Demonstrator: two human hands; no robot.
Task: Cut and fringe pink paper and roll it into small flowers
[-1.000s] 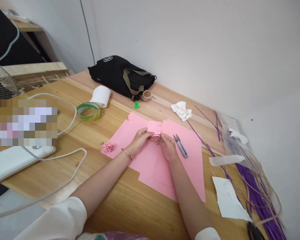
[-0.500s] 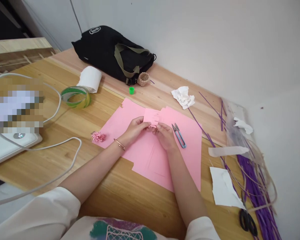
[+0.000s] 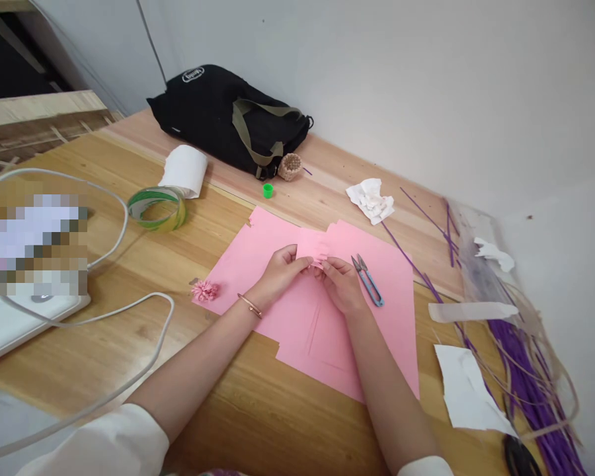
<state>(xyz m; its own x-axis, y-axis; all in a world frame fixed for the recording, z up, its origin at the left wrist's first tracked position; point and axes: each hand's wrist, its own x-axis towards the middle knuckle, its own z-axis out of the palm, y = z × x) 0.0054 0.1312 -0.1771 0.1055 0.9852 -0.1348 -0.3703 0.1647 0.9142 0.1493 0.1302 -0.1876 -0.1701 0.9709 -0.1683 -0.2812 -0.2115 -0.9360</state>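
Between both hands is a small piece of pink paper (image 3: 311, 244) with a fringe of cut strips along its right edge. My left hand (image 3: 285, 270) pinches its lower left part, thumb on top. At its lower right, the fingertips of my right hand (image 3: 343, 283) are closed on the fringed strips. Beneath the hands lie larger pink paper sheets (image 3: 248, 264), one with faint rectangular lines. Blue-handled thread snips (image 3: 368, 280) rest on the sheets just right of my right hand. A curled pink paper flower (image 3: 205, 290) sits at the left corner of the sheets.
At the back are a black bag (image 3: 228, 119), a small woven basket (image 3: 291, 167) and a green cap (image 3: 268, 191). Tape (image 3: 157, 210) and a paper roll (image 3: 184, 170) stand left, near a white cable (image 3: 158, 337). Purple strips (image 3: 540, 396), crumpled tissue (image 3: 371, 199) and black-handled scissors (image 3: 520, 456) lie right.
The view has shifted, so everything appears slightly lower and farther right. Both hands still hold the fringed pink paper, which now looks more curved.
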